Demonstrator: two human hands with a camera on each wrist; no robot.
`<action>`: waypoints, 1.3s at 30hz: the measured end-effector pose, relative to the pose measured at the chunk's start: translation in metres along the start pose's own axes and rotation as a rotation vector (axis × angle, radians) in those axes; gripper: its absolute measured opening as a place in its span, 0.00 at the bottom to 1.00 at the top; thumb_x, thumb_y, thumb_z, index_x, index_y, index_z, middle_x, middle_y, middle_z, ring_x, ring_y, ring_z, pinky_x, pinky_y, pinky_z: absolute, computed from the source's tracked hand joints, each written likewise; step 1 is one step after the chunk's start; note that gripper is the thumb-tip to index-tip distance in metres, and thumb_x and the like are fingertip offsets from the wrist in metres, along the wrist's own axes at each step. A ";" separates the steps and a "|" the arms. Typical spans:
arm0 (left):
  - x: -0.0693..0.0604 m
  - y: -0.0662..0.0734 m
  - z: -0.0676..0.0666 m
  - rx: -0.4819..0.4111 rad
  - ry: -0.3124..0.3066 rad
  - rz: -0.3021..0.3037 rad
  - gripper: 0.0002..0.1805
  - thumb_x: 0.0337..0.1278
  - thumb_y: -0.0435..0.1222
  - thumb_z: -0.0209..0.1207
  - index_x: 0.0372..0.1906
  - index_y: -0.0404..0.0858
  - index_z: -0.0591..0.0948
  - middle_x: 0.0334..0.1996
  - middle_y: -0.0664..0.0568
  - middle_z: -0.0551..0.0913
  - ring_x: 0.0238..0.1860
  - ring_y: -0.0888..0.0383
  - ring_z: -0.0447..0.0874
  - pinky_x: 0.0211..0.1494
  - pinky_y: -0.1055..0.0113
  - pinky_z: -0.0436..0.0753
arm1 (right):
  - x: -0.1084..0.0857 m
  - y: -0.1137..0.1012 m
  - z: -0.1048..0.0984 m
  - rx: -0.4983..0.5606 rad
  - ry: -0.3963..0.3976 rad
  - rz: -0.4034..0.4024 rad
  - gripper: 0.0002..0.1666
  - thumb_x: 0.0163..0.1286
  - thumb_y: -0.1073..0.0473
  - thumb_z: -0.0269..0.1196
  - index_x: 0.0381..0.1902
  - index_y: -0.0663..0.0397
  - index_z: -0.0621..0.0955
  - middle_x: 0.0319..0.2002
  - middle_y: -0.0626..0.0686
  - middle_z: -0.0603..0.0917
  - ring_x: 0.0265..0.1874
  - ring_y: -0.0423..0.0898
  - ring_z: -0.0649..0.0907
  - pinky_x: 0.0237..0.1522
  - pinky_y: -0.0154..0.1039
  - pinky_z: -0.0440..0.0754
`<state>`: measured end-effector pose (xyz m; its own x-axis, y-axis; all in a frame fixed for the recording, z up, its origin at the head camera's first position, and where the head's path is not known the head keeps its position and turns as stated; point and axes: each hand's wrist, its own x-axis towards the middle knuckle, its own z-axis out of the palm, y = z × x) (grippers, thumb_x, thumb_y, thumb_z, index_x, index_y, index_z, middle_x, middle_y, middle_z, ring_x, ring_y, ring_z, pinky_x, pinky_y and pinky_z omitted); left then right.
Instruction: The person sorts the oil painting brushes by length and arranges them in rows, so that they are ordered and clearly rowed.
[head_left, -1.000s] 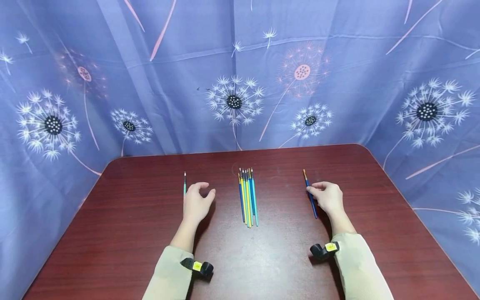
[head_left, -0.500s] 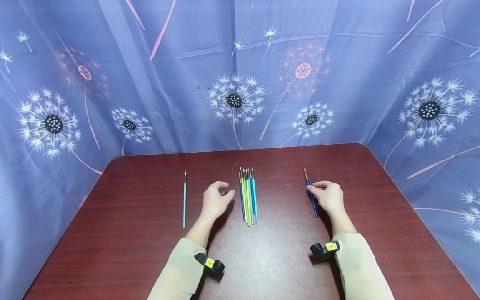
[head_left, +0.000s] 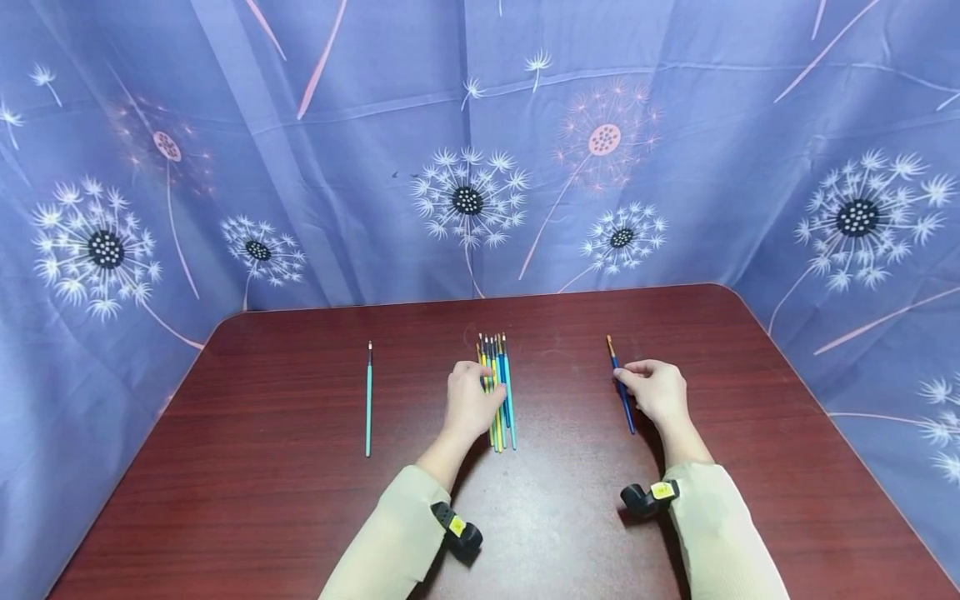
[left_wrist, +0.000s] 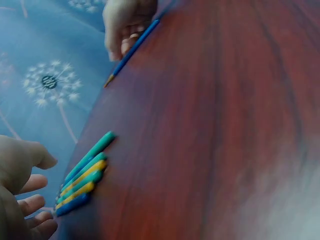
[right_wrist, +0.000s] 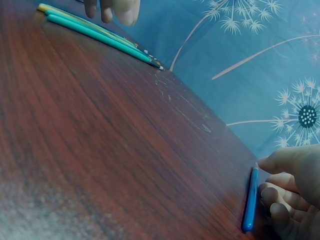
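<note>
Several paintbrushes (head_left: 512, 417) with blue, yellow and teal handles lie side by side at the table's middle. My left hand (head_left: 471, 404) hovers over them, partly covering them, with thumb and fingers spread apart; in the left wrist view a gap shows between the fingers (left_wrist: 35, 202) and thumb. Over to the right, a single blue paintbrush (head_left: 627, 412) with a golden tip lies on the table. The thumb and index finger of my right hand (head_left: 658, 393) pinch it near the middle of its handle. A lone teal paintbrush (head_left: 369, 408) lies at the left.
The dark red wooden table (head_left: 225, 467) ends at a rounded far edge, close to a blue dandelion-print curtain (head_left: 360, 192). A black wrist camera (head_left: 463, 533) is strapped to the left sleeve, another black camera (head_left: 637, 500) to the right.
My left hand has moved right, from beside the lone teal paintbrush to above the middle group, uncovering the teal one. My right hand has stayed at the blue paintbrush.
</note>
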<state>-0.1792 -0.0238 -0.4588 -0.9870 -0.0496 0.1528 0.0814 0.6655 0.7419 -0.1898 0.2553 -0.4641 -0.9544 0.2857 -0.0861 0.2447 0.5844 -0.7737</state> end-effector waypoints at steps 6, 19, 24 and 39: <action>-0.005 0.008 0.012 0.212 0.013 0.002 0.11 0.47 0.42 0.65 0.33 0.39 0.83 0.38 0.47 0.80 0.40 0.49 0.76 0.40 0.58 0.79 | -0.001 -0.001 0.000 0.013 -0.012 0.018 0.21 0.63 0.50 0.62 0.45 0.62 0.82 0.26 0.55 0.86 0.20 0.36 0.80 0.19 0.33 0.78; 0.003 0.025 0.021 0.514 -0.049 -0.006 0.10 0.46 0.40 0.63 0.29 0.37 0.82 0.32 0.45 0.79 0.35 0.49 0.78 0.31 0.57 0.82 | -0.002 -0.003 0.001 0.051 0.002 0.032 0.20 0.62 0.51 0.63 0.43 0.62 0.82 0.22 0.52 0.84 0.18 0.36 0.79 0.18 0.33 0.78; 0.007 0.036 0.024 0.645 -0.071 -0.004 0.13 0.47 0.43 0.65 0.32 0.36 0.84 0.32 0.43 0.81 0.32 0.49 0.80 0.28 0.59 0.82 | -0.001 -0.002 0.001 0.060 0.012 0.038 0.20 0.62 0.50 0.63 0.43 0.62 0.83 0.21 0.50 0.84 0.18 0.36 0.78 0.18 0.32 0.78; 0.017 0.045 0.032 0.767 -0.126 0.000 0.07 0.55 0.31 0.59 0.36 0.37 0.86 0.32 0.39 0.83 0.31 0.50 0.82 0.24 0.58 0.82 | -0.001 -0.006 0.001 0.087 0.070 0.015 0.21 0.62 0.48 0.62 0.41 0.61 0.84 0.20 0.48 0.84 0.16 0.34 0.79 0.18 0.33 0.79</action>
<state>-0.1963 0.0293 -0.4438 -0.9990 0.0046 0.0434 0.0079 0.9971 0.0761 -0.1900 0.2510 -0.4599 -0.9359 0.3477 -0.0564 0.2401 0.5129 -0.8242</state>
